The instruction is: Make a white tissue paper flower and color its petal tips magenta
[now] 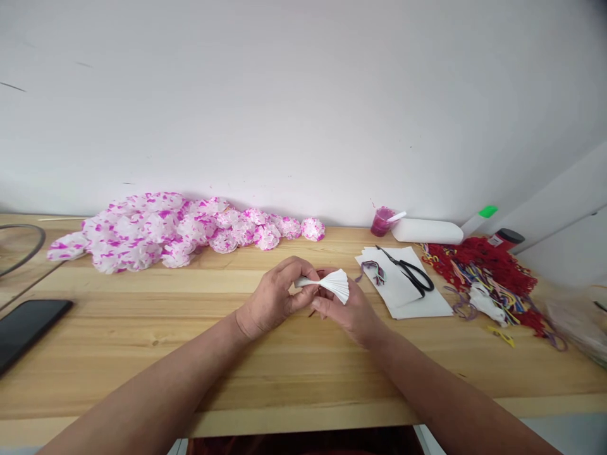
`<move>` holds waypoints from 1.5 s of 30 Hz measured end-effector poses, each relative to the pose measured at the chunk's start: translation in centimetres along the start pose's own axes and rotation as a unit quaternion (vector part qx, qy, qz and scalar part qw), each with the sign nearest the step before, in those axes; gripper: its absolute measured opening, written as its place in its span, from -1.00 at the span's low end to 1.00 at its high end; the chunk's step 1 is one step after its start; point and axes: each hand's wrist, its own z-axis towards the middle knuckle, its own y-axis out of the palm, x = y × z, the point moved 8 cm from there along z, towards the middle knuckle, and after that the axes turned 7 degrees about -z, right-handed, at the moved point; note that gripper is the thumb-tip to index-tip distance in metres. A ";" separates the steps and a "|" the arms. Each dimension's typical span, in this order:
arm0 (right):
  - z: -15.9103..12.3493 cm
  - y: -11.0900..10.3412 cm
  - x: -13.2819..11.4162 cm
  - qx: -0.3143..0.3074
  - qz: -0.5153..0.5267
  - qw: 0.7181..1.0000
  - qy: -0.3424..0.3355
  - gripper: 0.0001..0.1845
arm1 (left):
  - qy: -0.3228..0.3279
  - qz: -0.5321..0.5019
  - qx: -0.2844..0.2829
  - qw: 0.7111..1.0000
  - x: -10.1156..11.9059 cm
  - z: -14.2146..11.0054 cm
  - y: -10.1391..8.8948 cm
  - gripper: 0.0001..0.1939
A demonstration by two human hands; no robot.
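Note:
Over the middle of the table, a strip of white pleated paper is pinched at its waist between the thumb and fingers of my left hand. Its right end spreads out like a fan. My right hand is closed just behind and below the fan, its thumb close to the pinched waist. Bits of a dark red string show around the waist and below the fingers, and my right fingers appear to hold it. The fan covers part of the right fingers.
Pink-and-white paper flowers are heaped along the wall. To the right lie black-handled scissors on white paper sheets, a cup of pink liquid, a white roll and tangled red yarn. A phone rests at left.

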 end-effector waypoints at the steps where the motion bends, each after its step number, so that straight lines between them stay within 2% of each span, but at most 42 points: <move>1: -0.1 -0.4 -0.3 0.025 -0.006 1.000 -0.010 -0.58 | 0.003 0.007 0.001 1.000 -0.1 0.0 0.0 -0.93; 4: -0.5 -1.1 -1.5 0.068 -0.050 0.995 -0.051 -0.60 | 0.014 0.026 0.001 1.000 -0.2 0.0 0.0 -0.93; 10: -1.2 -2.1 -2.9 0.110 -0.202 0.963 -0.138 -0.82 | 0.049 0.049 -0.031 0.997 0.2 0.0 0.4 -0.93; 17: -1.6 -2.3 -3.4 0.134 -0.291 0.936 -0.145 -0.91 | 0.077 0.052 -0.040 0.995 0.6 0.0 0.5 -0.92; 31: -1.9 -2.2 -4.1 0.190 -0.327 0.909 -0.178 -0.94 | 0.035 0.015 -0.032 0.999 0.7 0.5 0.3 -0.93; 40: -1.8 -2.2 -3.6 0.164 -0.305 0.925 -0.156 -0.98 | 0.002 -0.007 -0.038 0.999 0.0 0.5 0.2 -0.91; 45: -1.8 -2.4 -3.3 0.172 -0.304 0.927 -0.139 -0.98 | -0.018 -0.017 -0.042 0.999 -0.2 0.5 0.3 -0.92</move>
